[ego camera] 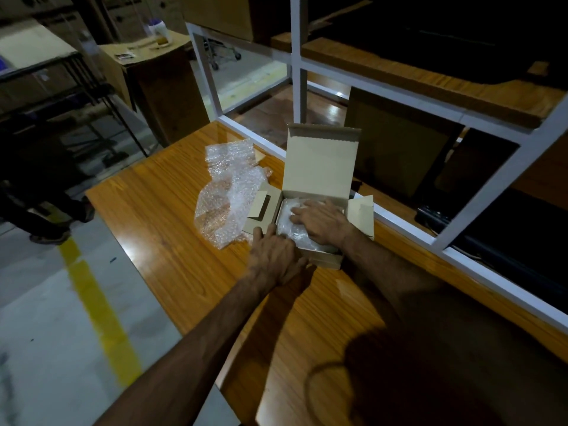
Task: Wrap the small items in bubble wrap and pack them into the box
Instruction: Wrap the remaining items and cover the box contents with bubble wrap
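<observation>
1. The scene is dim overall; the upper right, beyond the right hand [321,221], falls almost to black.
2. The brightest patches are the pale floor [46,302] to the left of the left hand [276,259] and the sheen on the wooden table [184,241].
3. Glare spots show on the tabletop just beyond the bubble wrap [229,192], and on the wood surface behind the glass partition [332,112].
4. A broad dark shadow lies on the table nearer the camera than both hands, at lower right.
5. Straight lines bow toward the edges: wide-angle distortion.
6. The far background is soft and grainy.
</observation>
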Demonstrator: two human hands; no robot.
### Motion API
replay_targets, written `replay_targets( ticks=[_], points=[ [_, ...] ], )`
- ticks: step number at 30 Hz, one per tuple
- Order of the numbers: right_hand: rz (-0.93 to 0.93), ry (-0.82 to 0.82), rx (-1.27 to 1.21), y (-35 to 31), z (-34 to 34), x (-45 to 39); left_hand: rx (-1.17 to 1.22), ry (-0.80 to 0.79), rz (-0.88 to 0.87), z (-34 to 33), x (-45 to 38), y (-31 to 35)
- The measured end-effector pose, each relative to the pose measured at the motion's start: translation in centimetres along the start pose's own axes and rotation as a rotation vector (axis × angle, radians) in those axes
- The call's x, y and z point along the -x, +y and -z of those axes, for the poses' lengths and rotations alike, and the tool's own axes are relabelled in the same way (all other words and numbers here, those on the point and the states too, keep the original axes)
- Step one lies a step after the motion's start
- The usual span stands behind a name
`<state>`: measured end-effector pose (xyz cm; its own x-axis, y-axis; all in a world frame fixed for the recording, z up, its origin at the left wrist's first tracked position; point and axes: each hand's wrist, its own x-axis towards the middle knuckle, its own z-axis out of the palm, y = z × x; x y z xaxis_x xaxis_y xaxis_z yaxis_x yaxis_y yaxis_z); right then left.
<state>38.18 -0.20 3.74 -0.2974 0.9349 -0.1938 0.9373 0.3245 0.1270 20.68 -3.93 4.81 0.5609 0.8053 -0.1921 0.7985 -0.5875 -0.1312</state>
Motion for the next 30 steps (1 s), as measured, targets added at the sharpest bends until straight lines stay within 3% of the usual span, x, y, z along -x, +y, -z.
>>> replay_targets(
  ticks=[8,12,14,17,23,30],
  points=[
    [0.023,-0.175,0.264,-1.0,1.5,-2.0,0.055,-0.046,0.011,-0.2,-1.6,0.0],
    [0.029,-0.172,0.285,-1.1,1.9,-2.7,0.063,-0.055,-0.006,0.2,-1.6,-0.2],
    [0.004,-0.12,0.198,-0.8,1.9,-2.5,0.04,-0.053,-0.022,0.1,-1.3,-0.4],
    [-0.09,0.006,-0.152,-0.5,1.6,-0.5,0.044,0.036,-0.064,-0.6,0.0,-0.9],
    [-0.359,0.48,-0.73,-6.9,0.1,7.9,0.37,0.463,-0.033,-2.4,6.1,-2.3],
    [-0.443,0.436,-0.854,-16.6,-4.7,12.8,0.568,0.477,0.153,-8.5,9.1,-8.7]
  ],
)
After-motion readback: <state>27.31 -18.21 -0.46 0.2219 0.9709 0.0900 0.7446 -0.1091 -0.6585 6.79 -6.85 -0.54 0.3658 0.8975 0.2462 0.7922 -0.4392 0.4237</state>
